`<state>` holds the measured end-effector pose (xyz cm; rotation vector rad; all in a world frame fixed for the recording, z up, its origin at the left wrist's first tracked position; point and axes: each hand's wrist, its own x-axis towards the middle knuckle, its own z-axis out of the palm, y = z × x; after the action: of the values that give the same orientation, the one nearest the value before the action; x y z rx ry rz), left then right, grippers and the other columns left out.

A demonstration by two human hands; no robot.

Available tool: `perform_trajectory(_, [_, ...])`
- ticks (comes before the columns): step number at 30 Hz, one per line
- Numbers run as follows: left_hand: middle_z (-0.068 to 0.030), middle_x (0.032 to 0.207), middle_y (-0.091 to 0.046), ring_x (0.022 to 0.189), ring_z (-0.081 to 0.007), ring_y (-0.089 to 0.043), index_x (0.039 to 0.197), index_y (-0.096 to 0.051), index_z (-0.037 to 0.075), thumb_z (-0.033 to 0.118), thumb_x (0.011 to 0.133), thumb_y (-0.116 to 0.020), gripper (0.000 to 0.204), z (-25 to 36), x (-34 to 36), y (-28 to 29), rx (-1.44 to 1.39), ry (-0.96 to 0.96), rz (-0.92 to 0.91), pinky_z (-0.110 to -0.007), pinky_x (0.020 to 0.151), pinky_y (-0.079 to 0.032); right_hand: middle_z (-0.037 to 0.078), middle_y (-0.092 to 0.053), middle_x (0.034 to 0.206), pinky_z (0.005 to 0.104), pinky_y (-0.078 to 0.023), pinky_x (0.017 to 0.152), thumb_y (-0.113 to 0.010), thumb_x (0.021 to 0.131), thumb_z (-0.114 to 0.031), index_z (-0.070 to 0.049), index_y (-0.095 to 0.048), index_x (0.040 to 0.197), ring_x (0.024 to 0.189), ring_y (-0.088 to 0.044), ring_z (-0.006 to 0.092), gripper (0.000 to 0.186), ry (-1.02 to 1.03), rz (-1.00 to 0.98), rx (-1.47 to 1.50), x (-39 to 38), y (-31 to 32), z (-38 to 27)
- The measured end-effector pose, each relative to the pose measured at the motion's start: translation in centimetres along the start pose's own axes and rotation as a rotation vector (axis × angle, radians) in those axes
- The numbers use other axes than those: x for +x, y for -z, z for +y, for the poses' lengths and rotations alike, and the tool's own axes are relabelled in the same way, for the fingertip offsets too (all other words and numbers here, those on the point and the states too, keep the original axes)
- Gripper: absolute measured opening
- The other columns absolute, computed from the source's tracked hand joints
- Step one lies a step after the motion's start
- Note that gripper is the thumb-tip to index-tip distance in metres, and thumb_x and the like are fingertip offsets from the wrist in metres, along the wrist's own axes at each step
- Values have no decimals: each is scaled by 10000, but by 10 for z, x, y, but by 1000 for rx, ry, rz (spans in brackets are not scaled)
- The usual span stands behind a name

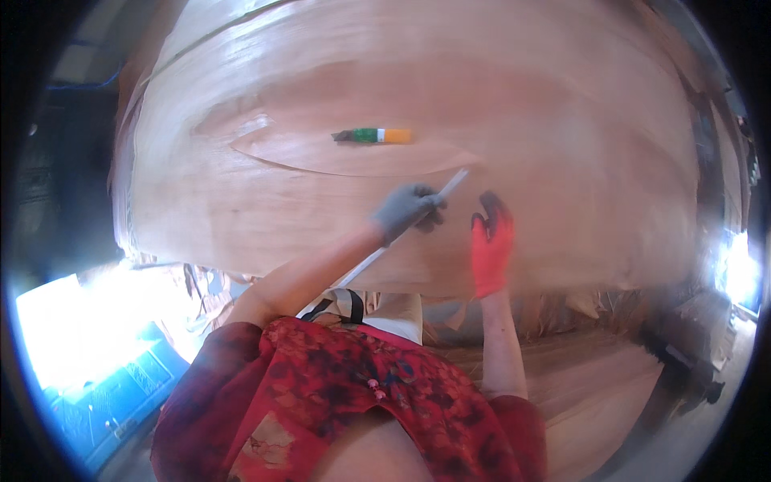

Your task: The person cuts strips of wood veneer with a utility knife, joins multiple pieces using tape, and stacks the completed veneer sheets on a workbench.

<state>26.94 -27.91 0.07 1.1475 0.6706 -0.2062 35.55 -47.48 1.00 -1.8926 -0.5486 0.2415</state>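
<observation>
My left hand, in a grey glove, is closed around a long, thin white strip that runs diagonally from below my forearm up over the wood sheet. My right hand, in a red glove with dark fingertips, is beside it, empty, fingers slightly bent and apart, slightly blurred. A short tool with a dark end and green, white and yellow bands lies above my hands on the broad, pale brown wood sheet. A thin, curved loose sliver or split edge shows on the sheet below the tool.
Below the sheet's near edge are torn pieces and more wood sheets. A blue box-like object stands at lower left by bright glare. A dark metal part is at lower right.
</observation>
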Motion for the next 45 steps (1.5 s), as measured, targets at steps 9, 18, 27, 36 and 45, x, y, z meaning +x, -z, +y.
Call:
perform_trajectory(9, [-108, 811, -722, 605, -189, -678, 976, -701, 39, 246, 990, -635, 218, -1, 35, -32, -57, 109, 110, -318, 555, -559, 121, -552, 1444, 464, -379, 1098, -615, 893, -18, -50, -576, 1381, 1367, -461, 337, 490, 412, -280, -399, 39, 21, 10])
perform_trajectory(18, [-104, 785, -719, 619, -185, -688, 974, -703, 19, 246, 985, -624, 240, 5, 40, -54, -18, 140, 117, -312, 539, -564, 111, -485, 1537, 436, -378, 1037, -562, 938, -124, -69, -561, 1414, 1446, -393, 289, 479, 584, -606, -919, 69, 16, 76])
perform_trajectory(27, [-69, 680, -656, 522, -129, -606, 966, -669, 33, 244, 1029, -540, 256, 2, -22, 68, 112, 83, 237, -270, 478, -495, 130, -541, 1478, 466, -385, 1082, -601, 925, -135, -51, -580, 1384, 1418, -424, 313, 467, 522, -670, -901, 92, -10, 58])
perform_trajectory(36, [-60, 714, -670, 449, -112, -569, 1025, -674, 61, 198, 1028, -514, 211, -21, -140, 264, -147, -1, 748, -252, 444, -485, 166, -502, 1496, 453, -368, 1141, -552, 928, -31, 1, -480, 1456, 1388, -437, 375, 534, 303, -579, -530, 106, -9, -33])
perform_trajectory(45, [-67, 720, -651, 494, -108, -538, 983, -659, 15, 219, 1039, -543, 241, -19, -145, 357, -334, -117, 820, -264, 450, -449, 161, -574, 1400, 472, -417, 1088, -597, 897, 10, -5, -570, 1352, 1312, -499, 372, 456, 763, -703, -286, 86, -256, -113])
